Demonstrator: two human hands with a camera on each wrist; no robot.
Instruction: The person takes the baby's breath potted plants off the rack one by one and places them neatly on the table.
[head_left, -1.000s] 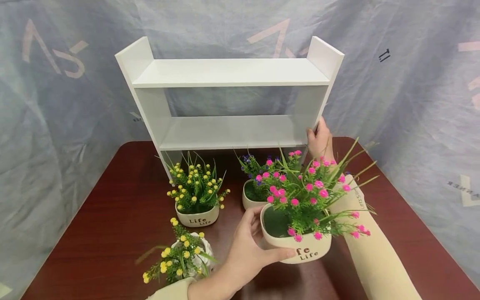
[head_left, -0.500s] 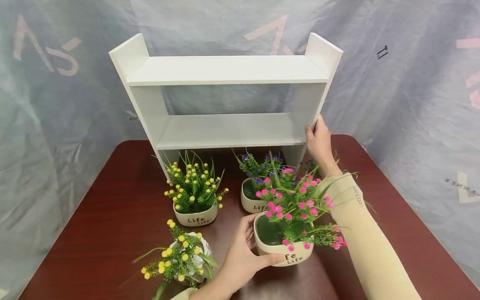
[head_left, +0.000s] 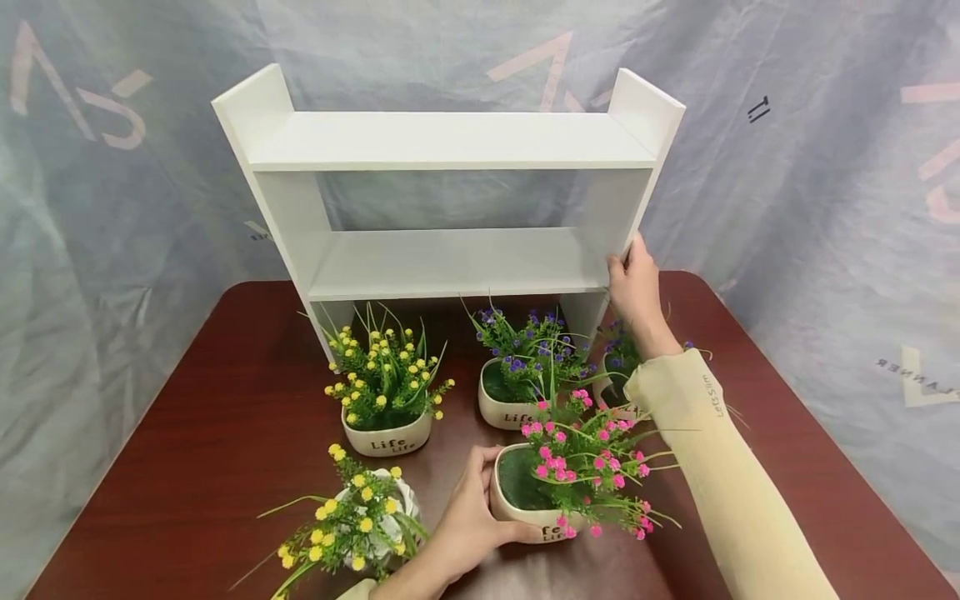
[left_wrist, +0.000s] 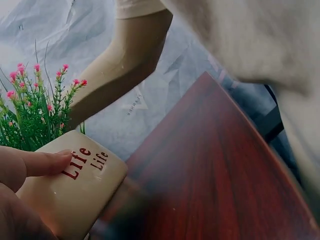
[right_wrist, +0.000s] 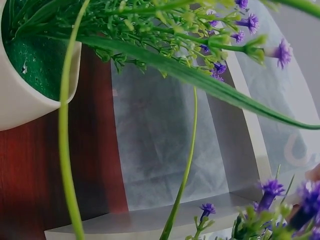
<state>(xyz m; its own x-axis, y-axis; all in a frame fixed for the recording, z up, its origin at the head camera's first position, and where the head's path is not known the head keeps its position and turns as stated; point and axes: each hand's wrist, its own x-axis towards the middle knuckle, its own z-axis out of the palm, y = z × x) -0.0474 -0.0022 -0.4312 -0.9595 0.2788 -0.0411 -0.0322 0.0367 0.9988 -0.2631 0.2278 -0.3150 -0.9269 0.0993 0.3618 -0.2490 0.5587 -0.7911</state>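
Note:
My left hand [head_left: 474, 518] grips a cream pot of pink artificial flowers [head_left: 528, 521], thumb on its "Life" lettering and fingers round its left side. The pot stands low over the table, and the left wrist view shows the same flowerpot [left_wrist: 85, 195] close up. My right hand [head_left: 639, 293] holds the right side panel of a white shelf unit [head_left: 453, 142], thumb at its front edge. Beneath that arm, partly hidden, is a pot of purple flowers [head_left: 613, 387]. Purple blossoms and leaves fill much of the right wrist view.
Another purple-flowered pot [head_left: 504, 410] stands before the shelf, left of the right arm. At left are a yellow-flowered pot [head_left: 387, 437] and, nearer, a white pot with yellow flowers [head_left: 386, 529]. All stand on a dark red table [head_left: 202, 467]; a grey curtain [head_left: 120, 217] hangs behind.
My left hand has brought the pink-flowered pot down and to the left, so more of the purple-flowered pots shows. The right hand stays on the shelf panel.

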